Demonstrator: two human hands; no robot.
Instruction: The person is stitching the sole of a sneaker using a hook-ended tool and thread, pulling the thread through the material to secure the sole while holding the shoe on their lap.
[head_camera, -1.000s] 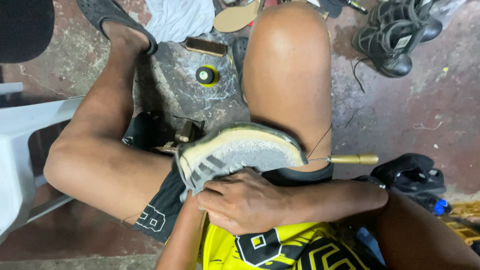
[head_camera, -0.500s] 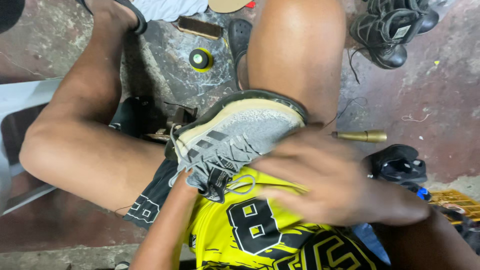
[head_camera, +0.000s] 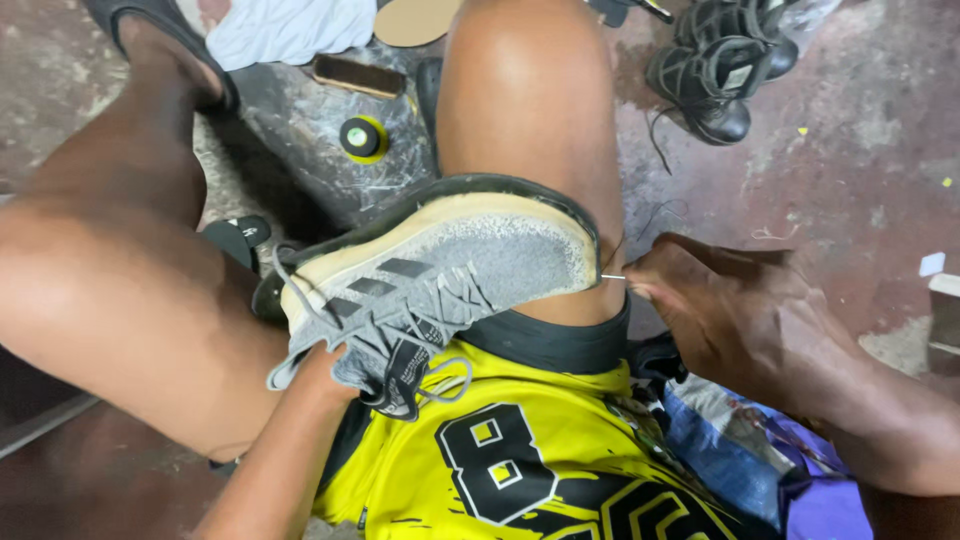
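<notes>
A grey knit sneaker (head_camera: 470, 270) with a cream midsole and dark outsole lies tilted across my lap, toe against my right knee (head_camera: 530, 110). My left hand (head_camera: 322, 378) reaches in under its laced opening; the fingers are hidden by the shoe, which it holds up. My right hand (head_camera: 725, 310) is at the toe end, fingertips pinched on a thin metal needle (head_camera: 612, 277) that sticks out of the sole edge. A fine thread (head_camera: 655, 215) loops above that hand.
On the stained concrete floor lie black boots (head_camera: 720, 70) at the top right, a round yellow and black tin (head_camera: 360, 137), a wooden brush (head_camera: 355, 76), a white cloth (head_camera: 285, 30), a tan insole (head_camera: 420, 20) and a black sandal (head_camera: 238, 236). Blue and purple fabric (head_camera: 745, 440) lies by my right hip.
The sneaker has turned so its upper and laces face me. My right hand has left the shoe's upper and gone to the toe, where it now pinches the needle.
</notes>
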